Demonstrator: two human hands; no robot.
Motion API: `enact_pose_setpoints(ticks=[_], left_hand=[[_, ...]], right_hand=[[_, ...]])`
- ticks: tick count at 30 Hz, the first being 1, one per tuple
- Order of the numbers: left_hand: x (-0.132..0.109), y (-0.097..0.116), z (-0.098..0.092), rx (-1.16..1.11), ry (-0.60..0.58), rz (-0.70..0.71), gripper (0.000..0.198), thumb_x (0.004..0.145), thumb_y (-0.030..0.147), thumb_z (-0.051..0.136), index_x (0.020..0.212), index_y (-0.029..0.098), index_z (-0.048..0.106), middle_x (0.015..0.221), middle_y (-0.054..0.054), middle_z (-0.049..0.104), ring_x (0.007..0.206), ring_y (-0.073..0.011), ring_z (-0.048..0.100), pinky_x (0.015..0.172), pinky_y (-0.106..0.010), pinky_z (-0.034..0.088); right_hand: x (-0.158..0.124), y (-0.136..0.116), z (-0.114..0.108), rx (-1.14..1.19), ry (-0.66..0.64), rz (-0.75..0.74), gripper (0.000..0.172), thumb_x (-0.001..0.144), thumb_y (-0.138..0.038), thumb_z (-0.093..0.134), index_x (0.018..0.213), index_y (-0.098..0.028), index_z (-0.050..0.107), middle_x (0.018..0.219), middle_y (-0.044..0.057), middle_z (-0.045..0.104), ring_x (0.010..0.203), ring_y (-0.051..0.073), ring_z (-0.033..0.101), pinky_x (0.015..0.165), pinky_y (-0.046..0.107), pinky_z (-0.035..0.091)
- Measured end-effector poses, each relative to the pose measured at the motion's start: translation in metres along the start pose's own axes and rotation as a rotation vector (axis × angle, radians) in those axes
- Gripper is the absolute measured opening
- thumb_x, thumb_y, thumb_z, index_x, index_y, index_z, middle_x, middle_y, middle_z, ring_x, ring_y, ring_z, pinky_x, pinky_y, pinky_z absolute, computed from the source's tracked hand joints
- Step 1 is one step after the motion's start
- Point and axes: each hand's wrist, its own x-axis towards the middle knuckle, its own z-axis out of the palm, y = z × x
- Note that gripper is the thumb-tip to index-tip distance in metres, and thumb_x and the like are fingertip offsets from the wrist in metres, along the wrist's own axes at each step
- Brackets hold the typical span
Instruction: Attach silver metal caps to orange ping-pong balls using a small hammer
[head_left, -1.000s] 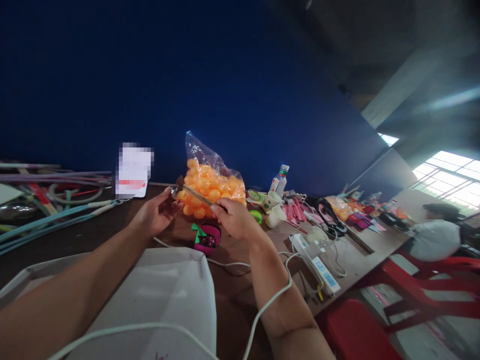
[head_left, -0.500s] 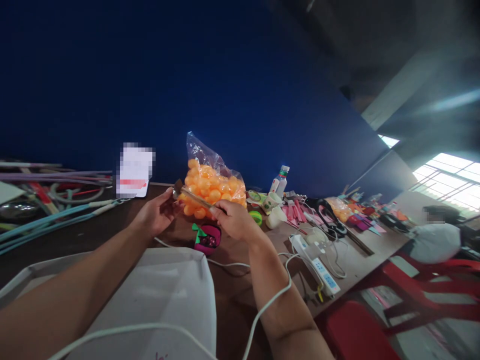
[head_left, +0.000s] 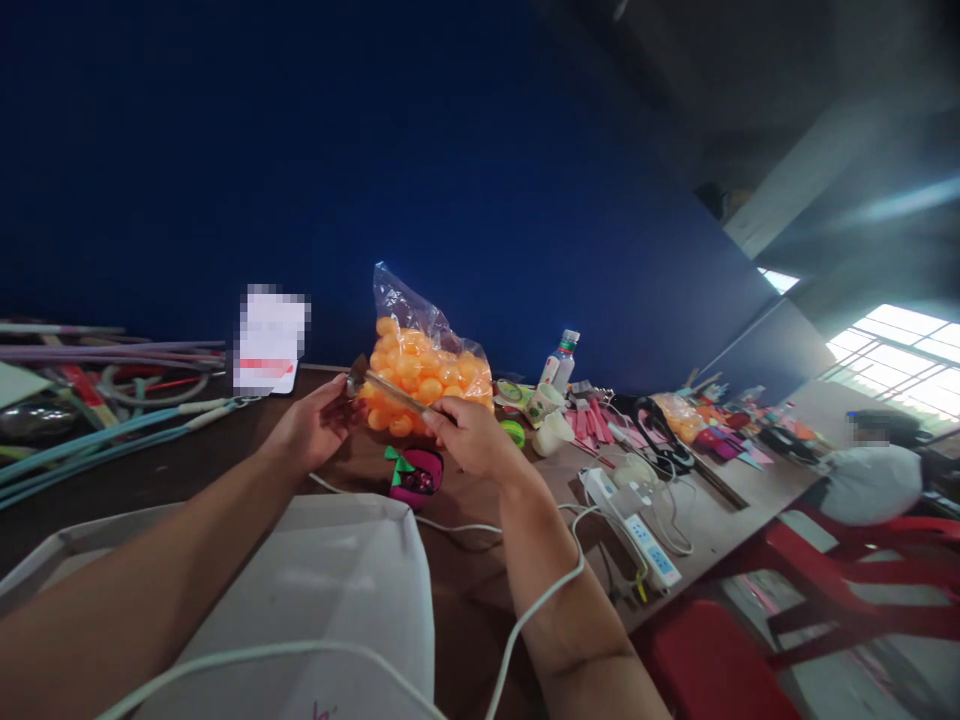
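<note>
One dark piece [head_left: 358,374] is pinched by left hand [head_left: 313,428], fingertips nearly together; one thin stick [head_left: 397,392] is gripped by right hand [head_left: 471,435], thumb against fingers. Both held nearer than one orange-ball bag [head_left: 435,372]; one magenta pouch [head_left: 420,480] nearer.

At the left hand [head_left: 311,425], a small dark-brown shiny piece [head_left: 358,374] sits at the fingertips, too small to make out. Over at the right hand [head_left: 472,435], the fingers cover the near end of a thin, flat, brownish stick [head_left: 396,391]. That same hand hides a lower corner of the clear plastic bag of orange balls [head_left: 424,375]. Pixel blocks blur the upright white panel [head_left: 268,325]. The bottom edge slices through the pale grey fabric-like box [head_left: 337,570] and its purplish mark [head_left: 322,711]; the left edge clips the light-blue rods [head_left: 112,440].
</note>
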Motion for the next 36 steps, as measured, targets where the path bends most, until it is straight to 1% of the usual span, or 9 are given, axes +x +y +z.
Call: enact_pose_setpoints(ticks=[6, 9, 13, 18, 23, 27, 31, 34, 36], left_hand=[[-0.001, -0.001, -0.001, 0.006, -0.019, 0.023, 0.022, 0.091, 0.029, 0.065, 0.11, 0.017, 0.065, 0.102, -0.005, 0.069, 0.076, -0.0165, 0.066, 0.063, -0.033, 0.058], [-0.001, -0.001, -0.001, 0.009, -0.036, 0.03, 0.025, 0.091, 0.03, 0.066, 0.112, 0.017, 0.065, 0.106, -0.006, 0.069, 0.08, -0.018, 0.067, 0.065, -0.035, 0.059], [0.0, -0.001, -0.002, 0.025, -0.04, 0.024, 0.027, 0.091, 0.03, 0.066, 0.114, 0.017, 0.064, 0.108, -0.007, 0.069, 0.081, -0.0184, 0.067, 0.066, -0.036, 0.059], [0.002, -0.001, -0.003, 0.04, -0.021, 0.019, 0.026, 0.091, 0.031, 0.065, 0.113, 0.017, 0.064, 0.105, -0.006, 0.069, 0.079, -0.0175, 0.067, 0.065, -0.035, 0.058], [0.003, -0.002, -0.003, 0.045, -0.024, 0.018, 0.023, 0.091, 0.031, 0.065, 0.11, 0.017, 0.065, 0.101, -0.005, 0.069, 0.075, -0.0163, 0.066, 0.062, -0.033, 0.057], [0.003, -0.002, -0.003, 0.041, -0.025, 0.014, 0.022, 0.091, 0.03, 0.065, 0.109, 0.017, 0.065, 0.099, -0.004, 0.069, 0.073, -0.0157, 0.065, 0.061, -0.032, 0.057], [0.004, -0.002, -0.004, 0.033, -0.025, 0.011, 0.022, 0.091, 0.03, 0.065, 0.109, 0.017, 0.065, 0.099, -0.004, 0.069, 0.073, -0.0155, 0.065, 0.06, -0.032, 0.057], [0.006, -0.003, -0.004, 0.022, -0.032, 0.011, 0.022, 0.091, 0.03, 0.065, 0.109, 0.017, 0.065, 0.099, -0.004, 0.069, 0.072, -0.0155, 0.065, 0.06, -0.032, 0.057], [0.007, -0.003, -0.005, 0.011, -0.035, 0.011, 0.022, 0.091, 0.03, 0.065, 0.109, 0.017, 0.065, 0.099, -0.004, 0.069, 0.073, -0.0156, 0.065, 0.061, -0.032, 0.057]], right_hand=[[-0.006, -0.01, -0.009, 0.109, 0.0, 0.001, 0.027, 0.099, -0.037, 0.049, 0.083, -0.018, 0.06, 0.073, -0.001, 0.064, 0.064, 0.011, 0.057, 0.061, 0.023, 0.04], [-0.012, -0.015, -0.015, 0.048, -0.072, -0.076, 0.026, 0.098, -0.037, 0.052, 0.085, -0.018, 0.064, 0.076, 0.0, 0.065, 0.068, 0.012, 0.057, 0.062, 0.024, 0.039], [-0.017, -0.02, -0.016, -0.054, -0.369, -0.263, 0.017, 0.091, -0.035, 0.065, 0.098, -0.021, 0.07, 0.09, 0.0, 0.07, 0.079, 0.013, 0.061, 0.068, 0.023, 0.04], [-0.014, -0.023, 0.005, -0.118, -0.794, -0.469, 0.023, 0.088, -0.033, 0.07, 0.105, -0.017, 0.07, 0.095, 0.002, 0.07, 0.084, 0.015, 0.063, 0.072, 0.022, 0.041], [-0.008, -0.019, 0.028, -0.152, -1.011, -0.555, 0.024, 0.09, -0.031, 0.066, 0.107, -0.014, 0.069, 0.096, 0.003, 0.071, 0.084, 0.015, 0.063, 0.073, 0.021, 0.042], [-0.006, -0.02, 0.037, -0.183, -1.064, -0.564, 0.026, 0.09, -0.03, 0.067, 0.108, -0.013, 0.069, 0.1, 0.005, 0.072, 0.087, 0.016, 0.063, 0.075, 0.022, 0.042], [-0.007, -0.021, 0.032, -0.169, -1.052, -0.573, 0.025, 0.09, -0.03, 0.066, 0.108, -0.013, 0.069, 0.1, 0.005, 0.072, 0.087, 0.016, 0.063, 0.074, 0.022, 0.042], [-0.009, -0.02, 0.018, -0.157, -0.917, -0.522, 0.023, 0.091, -0.032, 0.066, 0.107, -0.015, 0.07, 0.099, 0.004, 0.072, 0.086, 0.016, 0.063, 0.073, 0.023, 0.042], [-0.011, -0.019, 0.007, -0.127, -0.728, -0.447, 0.023, 0.09, -0.034, 0.067, 0.106, -0.018, 0.07, 0.1, 0.004, 0.071, 0.088, 0.016, 0.063, 0.074, 0.024, 0.042]])
